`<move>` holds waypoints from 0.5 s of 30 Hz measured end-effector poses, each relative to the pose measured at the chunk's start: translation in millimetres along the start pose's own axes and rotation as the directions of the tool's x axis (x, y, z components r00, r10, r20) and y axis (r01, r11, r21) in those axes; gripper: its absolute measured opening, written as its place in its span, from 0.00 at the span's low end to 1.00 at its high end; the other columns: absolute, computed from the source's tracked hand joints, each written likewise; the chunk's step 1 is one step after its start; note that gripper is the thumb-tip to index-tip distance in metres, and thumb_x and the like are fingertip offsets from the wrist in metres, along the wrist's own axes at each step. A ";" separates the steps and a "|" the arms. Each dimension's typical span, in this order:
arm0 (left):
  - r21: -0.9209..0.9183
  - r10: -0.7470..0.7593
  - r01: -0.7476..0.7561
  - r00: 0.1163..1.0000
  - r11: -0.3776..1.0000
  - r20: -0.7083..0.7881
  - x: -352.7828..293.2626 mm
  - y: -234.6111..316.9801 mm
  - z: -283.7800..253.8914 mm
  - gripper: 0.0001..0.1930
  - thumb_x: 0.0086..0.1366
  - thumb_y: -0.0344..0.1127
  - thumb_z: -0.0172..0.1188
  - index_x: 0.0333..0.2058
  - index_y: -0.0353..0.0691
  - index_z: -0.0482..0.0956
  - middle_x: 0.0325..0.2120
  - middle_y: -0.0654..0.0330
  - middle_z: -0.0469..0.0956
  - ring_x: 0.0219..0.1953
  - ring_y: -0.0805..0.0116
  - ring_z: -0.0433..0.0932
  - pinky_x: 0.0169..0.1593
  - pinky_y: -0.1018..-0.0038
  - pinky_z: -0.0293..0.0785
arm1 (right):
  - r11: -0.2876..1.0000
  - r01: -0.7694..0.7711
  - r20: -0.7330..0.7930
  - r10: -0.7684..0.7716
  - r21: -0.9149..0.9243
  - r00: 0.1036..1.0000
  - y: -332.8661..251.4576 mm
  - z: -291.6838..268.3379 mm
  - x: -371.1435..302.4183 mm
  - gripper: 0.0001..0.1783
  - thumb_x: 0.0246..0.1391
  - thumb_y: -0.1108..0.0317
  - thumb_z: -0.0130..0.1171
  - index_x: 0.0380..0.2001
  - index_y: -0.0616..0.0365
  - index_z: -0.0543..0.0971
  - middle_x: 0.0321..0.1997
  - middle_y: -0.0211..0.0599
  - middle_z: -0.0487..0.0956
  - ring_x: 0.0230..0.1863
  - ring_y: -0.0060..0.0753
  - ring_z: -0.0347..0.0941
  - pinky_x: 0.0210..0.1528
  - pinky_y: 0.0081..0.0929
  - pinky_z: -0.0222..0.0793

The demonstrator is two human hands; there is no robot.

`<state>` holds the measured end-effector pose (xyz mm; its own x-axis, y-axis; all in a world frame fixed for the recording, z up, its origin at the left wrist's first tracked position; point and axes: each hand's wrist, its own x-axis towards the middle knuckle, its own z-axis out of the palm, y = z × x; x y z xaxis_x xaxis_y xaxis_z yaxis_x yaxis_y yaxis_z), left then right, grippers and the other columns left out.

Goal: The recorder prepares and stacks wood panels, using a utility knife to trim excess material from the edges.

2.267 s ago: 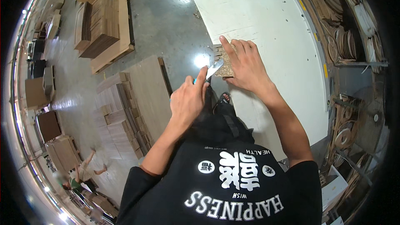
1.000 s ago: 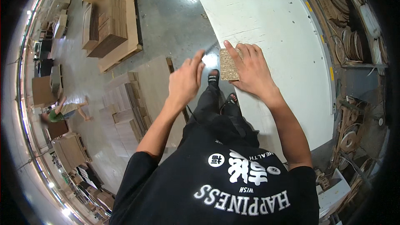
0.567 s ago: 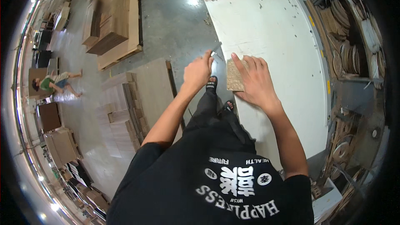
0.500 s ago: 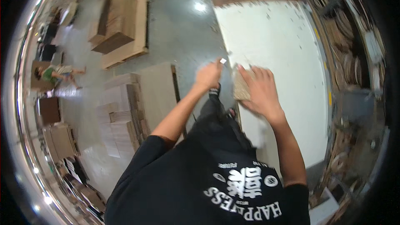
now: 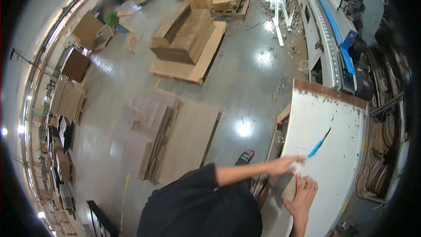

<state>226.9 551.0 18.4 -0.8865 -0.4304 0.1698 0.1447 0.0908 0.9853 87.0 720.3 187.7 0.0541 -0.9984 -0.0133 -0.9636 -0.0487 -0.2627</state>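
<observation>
A tan, rough-looking block-like piece (image 5: 289,188) rests at the left edge of the white tabletop (image 5: 333,188), and its exact kind is unclear. My right hand (image 5: 303,195) is closed over it, fingers bent across its right side. Just beyond, my left hand (image 5: 283,166) reaches in from the left with its fingers drawn together. A pale, smeared patch shows at its fingertips, too blurred to name. On the table past both hands lies a blue-handled utility knife (image 5: 319,142) with a dark tip, touched by neither hand.
Brown board (image 5: 329,93) edges the table's far end, with a long machine (image 5: 324,39) beyond. Stacked panels (image 5: 188,136) and a pallet of brown boards (image 5: 186,35) stand on the floor at left. Curved offcuts fill a rack (image 5: 379,158) at right. Another person (image 5: 116,22) is far left.
The view has swung left and outward, bringing the knife and machine into sight. My left hand has come from off the table's edge to the tan piece, which my right hand keeps holding.
</observation>
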 end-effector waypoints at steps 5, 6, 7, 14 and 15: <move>0.131 0.081 -0.094 0.991 0.987 0.105 -44.1 42.3 13.6 0.69 0.44 0.58 0.83 0.76 0.32 0.50 0.73 0.40 0.58 0.77 0.41 0.55 0.78 0.53 0.54 | 0.997 -0.073 0.045 0.075 -0.032 0.996 -17.6 -24.9 11.0 0.56 0.35 0.58 0.82 0.70 0.56 0.69 0.64 0.50 0.71 0.67 0.57 0.66 0.72 0.59 0.57; 0.160 0.031 -0.050 0.992 0.986 0.120 -43.9 42.5 8.9 0.66 0.44 0.51 0.85 0.75 0.33 0.53 0.72 0.40 0.60 0.76 0.40 0.57 0.77 0.53 0.55 | 1.000 -0.015 0.014 0.016 -0.016 1.000 -15.3 -24.3 16.2 0.50 0.39 0.58 0.81 0.66 0.58 0.71 0.61 0.52 0.74 0.63 0.58 0.69 0.68 0.59 0.62; 0.161 0.042 -0.063 0.990 0.985 0.133 -48.4 30.0 8.4 0.66 0.44 0.51 0.85 0.75 0.33 0.53 0.72 0.40 0.60 0.76 0.40 0.57 0.77 0.53 0.55 | 1.000 0.021 -0.017 -0.021 -0.015 1.000 -13.7 -25.8 16.3 0.43 0.44 0.58 0.81 0.63 0.59 0.74 0.58 0.53 0.77 0.60 0.58 0.73 0.64 0.58 0.68; 0.123 0.037 -0.045 0.997 0.991 0.065 -63.2 -20.1 17.1 0.59 0.41 0.41 0.81 0.72 0.36 0.59 0.70 0.42 0.63 0.74 0.41 0.62 0.77 0.54 0.59 | 0.860 -0.459 0.069 0.456 0.224 0.887 23.2 -28.1 -49.0 0.76 0.27 0.53 0.89 0.77 0.58 0.53 0.73 0.60 0.65 0.73 0.68 0.59 0.77 0.61 0.54; 0.184 0.004 -0.017 0.998 0.983 0.068 -61.7 -12.9 18.1 0.58 0.42 0.41 0.80 0.72 0.36 0.59 0.70 0.43 0.64 0.73 0.42 0.62 0.77 0.55 0.60 | 0.860 -0.458 0.136 0.438 0.226 0.889 29.5 -25.8 -60.8 0.73 0.36 0.55 0.88 0.78 0.59 0.50 0.77 0.57 0.60 0.77 0.68 0.54 0.81 0.56 0.52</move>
<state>271.8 592.6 -5.1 -0.9138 -0.3679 0.1722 0.0761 0.2614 0.9622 48.5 778.9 205.6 -0.3382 -0.9049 -0.2583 -0.7940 0.4217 -0.4378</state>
